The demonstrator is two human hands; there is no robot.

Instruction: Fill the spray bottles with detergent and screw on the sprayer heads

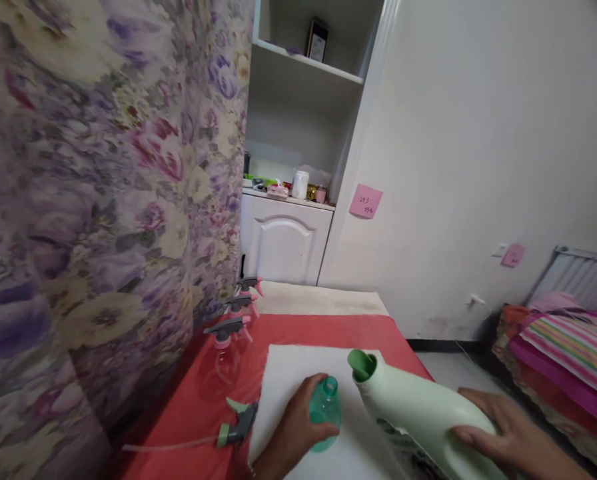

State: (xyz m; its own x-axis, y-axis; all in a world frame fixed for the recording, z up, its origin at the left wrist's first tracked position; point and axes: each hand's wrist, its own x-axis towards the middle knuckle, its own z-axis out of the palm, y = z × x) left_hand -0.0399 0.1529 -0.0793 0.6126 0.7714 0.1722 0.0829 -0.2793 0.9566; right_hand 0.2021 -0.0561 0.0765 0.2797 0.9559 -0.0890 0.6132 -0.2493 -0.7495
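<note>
Hanging beside the table's left edge, a floral curtain [103, 200] is the largest item I record. Past the table's far edge stands a white cabinet [288, 247]; assorted small articles occupy its shelves. A bed [573, 360] with a striped cover stands well apart, beyond the right edge. The table [323, 327] wears a red cover, with a pale strip along its far edge. A white sheet [298, 367] lies on the red, its far left corner short of that strip.

The large pale green bottle [418, 400] is tilted over the sheet's right part, toward the table's right edge. The right hand [503, 423] is closed around its lower body, thumb on the near side. Its open spout is near the small green bottle's neck and apart from it. Three spray bottles [241, 304] with grey heads stand in file along the left edge, toward the far left corner. The left hand [296, 420] is wrapped around the small green bottle [325, 408], roughly upright over the sheet, neck open; I cannot tell whether its base touches. A loose sprayer head [241, 423] lies just beside the sheet's left edge, its tube pointing toward the table's left edge.
</note>
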